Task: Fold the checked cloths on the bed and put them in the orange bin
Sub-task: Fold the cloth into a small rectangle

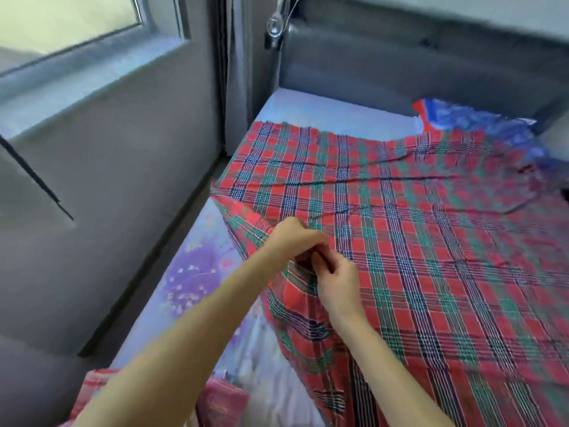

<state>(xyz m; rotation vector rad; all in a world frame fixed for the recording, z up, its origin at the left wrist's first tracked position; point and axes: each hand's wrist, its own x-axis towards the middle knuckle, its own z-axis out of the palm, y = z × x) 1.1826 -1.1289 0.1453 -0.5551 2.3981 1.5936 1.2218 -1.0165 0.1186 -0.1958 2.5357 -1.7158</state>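
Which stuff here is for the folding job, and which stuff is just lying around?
For the job:
- big red checked cloth spread on the bed
- left hand and right hand, both pinching its left edge
- another red checked cloth at the near edge

Just lying about:
- blue and red bag
- metal clip
- window

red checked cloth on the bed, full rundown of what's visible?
The red checked cloth is thin woven fabric in red, green and navy plaid, lightly creased. It lies spread nearly flat over the bed, its left edge lifted and bunched where the left hand and right hand pinch it together. No completed fold shows.
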